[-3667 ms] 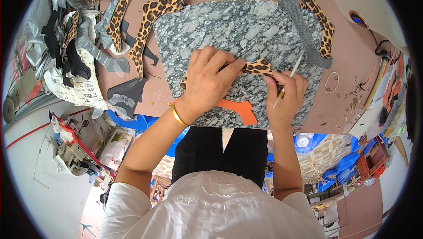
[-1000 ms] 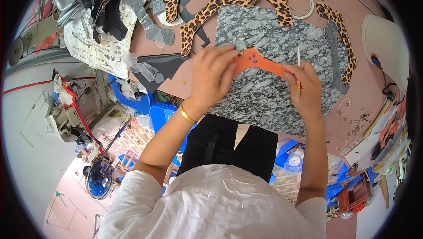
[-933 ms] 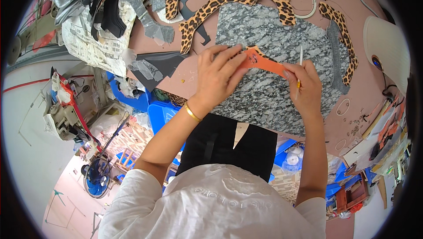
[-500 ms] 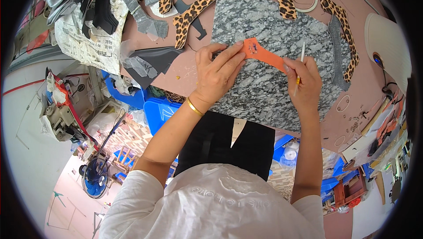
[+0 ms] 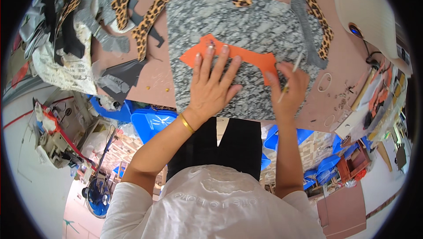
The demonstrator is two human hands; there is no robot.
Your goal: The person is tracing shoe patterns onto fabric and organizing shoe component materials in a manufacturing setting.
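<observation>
An orange shaped pattern piece (image 5: 249, 53) lies on a grey stone slab (image 5: 189, 14), with a small dark mark near its left end. Across its left part rests my left hand (image 5: 211, 80), flat with the fingers spread. At the piece's right end is my right hand (image 5: 288, 85), its thumb and fingers closed round a slim white pen (image 5: 298, 61). The thumb of that hand touches or lies very near the piece's lower right tip; I cannot tell whether it pinches it.
Leopard-print pieces (image 5: 161, 5) lie along the slab's far side, more (image 5: 315, 7) at its right beside a grey strip (image 5: 306, 32). Black scraps (image 5: 125, 74) and crumpled white sheeting (image 5: 61, 69) are at left. A cream machine or lamp housing (image 5: 363, 5) stands far right.
My left hand has gone from gripping the orange piece's end to lying flat on it. The piece now shows at full length on the slab. My right hand still has the pen.
</observation>
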